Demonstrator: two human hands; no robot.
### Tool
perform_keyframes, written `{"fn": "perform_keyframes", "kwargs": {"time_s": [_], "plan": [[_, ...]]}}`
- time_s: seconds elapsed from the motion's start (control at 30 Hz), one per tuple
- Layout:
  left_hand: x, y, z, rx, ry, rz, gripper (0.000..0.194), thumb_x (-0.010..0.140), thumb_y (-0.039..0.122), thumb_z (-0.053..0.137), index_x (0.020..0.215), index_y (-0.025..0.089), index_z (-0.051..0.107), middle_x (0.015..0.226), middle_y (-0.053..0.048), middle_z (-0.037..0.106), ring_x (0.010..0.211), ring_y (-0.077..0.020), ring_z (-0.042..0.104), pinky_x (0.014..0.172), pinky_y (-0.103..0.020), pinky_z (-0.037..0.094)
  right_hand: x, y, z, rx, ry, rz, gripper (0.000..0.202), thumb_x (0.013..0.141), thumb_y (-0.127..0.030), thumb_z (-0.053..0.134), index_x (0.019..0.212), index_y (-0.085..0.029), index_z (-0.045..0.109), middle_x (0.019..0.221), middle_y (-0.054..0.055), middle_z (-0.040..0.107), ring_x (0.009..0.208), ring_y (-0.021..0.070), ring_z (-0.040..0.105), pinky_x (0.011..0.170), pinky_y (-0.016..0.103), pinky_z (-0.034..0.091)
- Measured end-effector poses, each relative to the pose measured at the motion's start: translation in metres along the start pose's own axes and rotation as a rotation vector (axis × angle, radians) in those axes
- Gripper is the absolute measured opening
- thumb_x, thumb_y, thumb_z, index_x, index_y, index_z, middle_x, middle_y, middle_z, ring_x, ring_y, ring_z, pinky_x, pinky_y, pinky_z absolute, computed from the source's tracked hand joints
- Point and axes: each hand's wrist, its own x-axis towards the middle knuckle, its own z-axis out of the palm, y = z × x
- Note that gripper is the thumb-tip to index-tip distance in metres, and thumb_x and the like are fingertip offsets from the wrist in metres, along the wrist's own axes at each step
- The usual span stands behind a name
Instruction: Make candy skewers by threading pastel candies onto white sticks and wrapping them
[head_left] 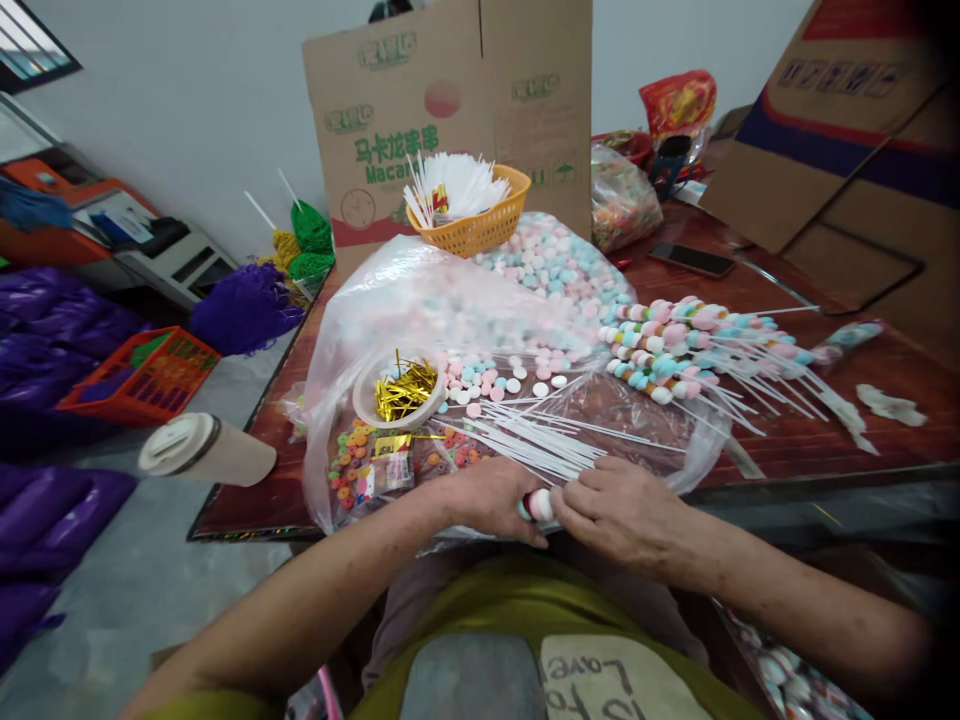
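Between my two hands, near the table's front edge, is a short row of candies (538,505) in white, dark red and pale blue. My left hand (491,497) is closed around its left end. At the other end, the fingers of my right hand (619,510) pinch the white piece. Loose white sticks (525,435) lie on the plastic just beyond my hands. Pink, white and blue candies (495,380) are scattered behind them. A round tub (361,398) with gold twist ties (405,390) stands to the left, beside small coloured rings (349,460) and a little packet (386,465).
Finished candy skewers (675,350) are piled at the right. Behind the plastic bag (382,290) stand a yellow basket (480,235) of white sticks and a cardboard box (450,100). A lidded cup (214,450) is at the left edge; a phone (691,260) lies back right.
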Motion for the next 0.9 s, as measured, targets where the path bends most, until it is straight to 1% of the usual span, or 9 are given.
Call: {"fn": "perform_keyframes", "kwargs": {"time_s": [0.07,0.13,0.27,0.33,0.43,0.57,0.7,0.8,0.9], "plan": [[0.008,0.005,0.007,-0.001,0.002,-0.051,0.024,0.069,0.038,0.063,0.084,0.019,0.062,0.081,-0.002,0.067,0.073,-0.0187,0.060,0.058,-0.023,0.039,0.002,0.000,0.010,0.025,-0.032,0.034,0.011,0.083,-0.013,0.046,0.082,-0.015,0.057,0.067,0.003,0.058,0.058,0.0156,0.047,0.052,0.031,0.017],[0.010,0.006,0.007,-0.060,0.004,-0.066,0.038,0.066,0.040,0.066,0.096,0.019,0.058,0.090,-0.004,0.067,0.079,-0.0207,0.061,0.061,-0.024,0.041,0.000,0.003,0.019,0.074,-0.074,0.065,0.009,0.081,-0.014,0.048,0.082,-0.016,0.057,0.069,0.002,0.059,0.058,0.0158,0.048,0.052,0.031,0.018],[-0.006,-0.006,-0.013,-0.139,0.067,0.000,0.076,0.057,0.047,0.073,0.121,0.019,0.043,0.106,-0.005,0.063,0.090,-0.0214,0.059,0.071,-0.025,0.043,-0.011,0.013,0.021,0.118,-0.063,0.181,0.013,0.078,-0.011,0.048,0.083,-0.016,0.059,0.067,0.002,0.058,0.058,0.0153,0.047,0.053,0.030,0.018],[-0.016,-0.013,-0.023,-0.073,0.045,-0.036,0.064,0.059,0.047,0.072,0.113,0.020,0.050,0.098,-0.003,0.065,0.085,-0.0209,0.060,0.068,-0.024,0.042,-0.017,0.017,0.016,0.095,-0.022,0.233,0.017,0.077,-0.007,0.045,0.082,-0.016,0.059,0.064,0.003,0.056,0.057,0.0150,0.046,0.054,0.030,0.018],[-0.025,-0.018,-0.025,0.013,0.017,-0.067,0.029,0.073,0.039,0.062,0.094,0.021,0.059,0.088,-0.001,0.066,0.079,-0.0185,0.060,0.064,-0.023,0.041,-0.021,0.018,0.008,0.095,-0.014,0.266,0.019,0.075,-0.006,0.044,0.080,-0.016,0.060,0.064,0.003,0.057,0.055,0.0146,0.045,0.053,0.030,0.017],[-0.025,-0.014,-0.009,0.304,0.213,-0.207,0.016,0.079,0.027,0.052,0.089,0.017,0.059,0.081,-0.007,0.065,0.076,-0.0226,0.060,0.065,-0.030,0.042,-0.022,0.019,-0.001,0.202,-0.182,0.331,0.016,0.073,-0.008,0.046,0.078,-0.017,0.058,0.066,0.003,0.060,0.054,0.0139,0.047,0.051,0.029,0.015],[-0.023,-0.011,0.001,0.555,0.363,-0.137,0.013,0.076,0.017,0.052,0.087,0.014,0.058,0.085,-0.010,0.064,0.082,-0.0254,0.058,0.074,-0.036,0.041,-0.020,0.021,-0.008,0.386,-0.206,0.394,0.013,0.078,-0.011,0.045,0.075,-0.017,0.056,0.071,0.003,0.063,0.061,0.0138,0.052,0.053,0.027,0.021],[-0.024,-0.013,-0.001,0.415,0.344,-0.144,0.017,0.079,0.030,0.054,0.085,0.015,0.058,0.082,-0.009,0.064,0.079,-0.0234,0.058,0.071,-0.033,0.042,-0.019,0.023,-0.008,0.421,-0.071,0.349,0.016,0.083,-0.013,0.041,0.079,-0.017,0.056,0.072,0.003,0.062,0.063,0.0134,0.052,0.054,0.026,0.024],[-0.028,-0.018,-0.007,0.009,0.201,-0.119,0.028,0.073,0.043,0.062,0.083,0.017,0.058,0.075,-0.001,0.062,0.070,-0.0173,0.056,0.062,-0.024,0.040,-0.020,0.028,-0.009,0.260,0.072,0.283,0.019,0.084,-0.012,0.039,0.080,-0.016,0.058,0.066,0.003,0.057,0.060,0.0138,0.046,0.054,0.027,0.023]]}}
